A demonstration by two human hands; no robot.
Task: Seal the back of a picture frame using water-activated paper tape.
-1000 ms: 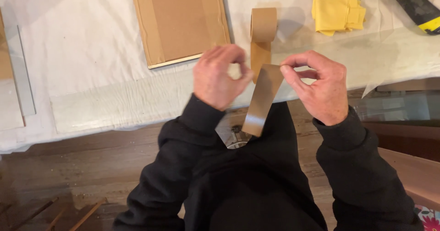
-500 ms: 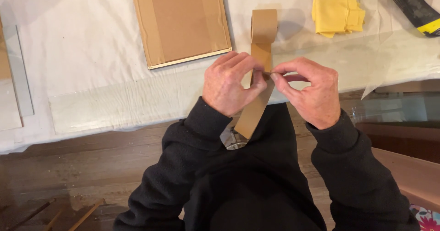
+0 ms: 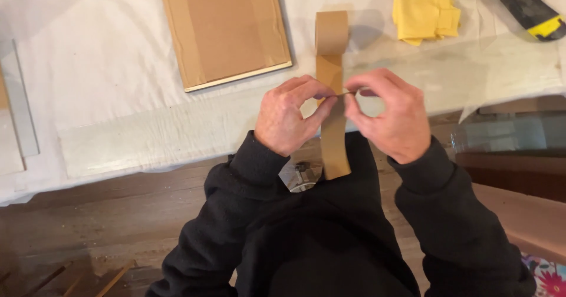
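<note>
Hands closer now: left hand (image 3: 289, 117), right hand (image 3: 389, 114) grips pinching brown tape strip (image 3: 335, 147); fingertips hide pinch point.

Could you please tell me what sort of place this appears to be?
Probably a home craft or framing bench: a white cloth-covered table holds a brown paper-backed frame, a brown paper tape roll and a yellow-and-black utility knife.

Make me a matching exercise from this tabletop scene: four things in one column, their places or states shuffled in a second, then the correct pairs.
Things:
1. brown paper tape strip
2. tape roll
3. yellow cloth
4. cardboard-backed panel

Places or states:
A. folded, lying right of the roll
B. lying flat, left of the roll
C. pinched between both hands
D. standing on edge on the white sheet

Pairs: 1-C, 2-D, 3-A, 4-B
</note>
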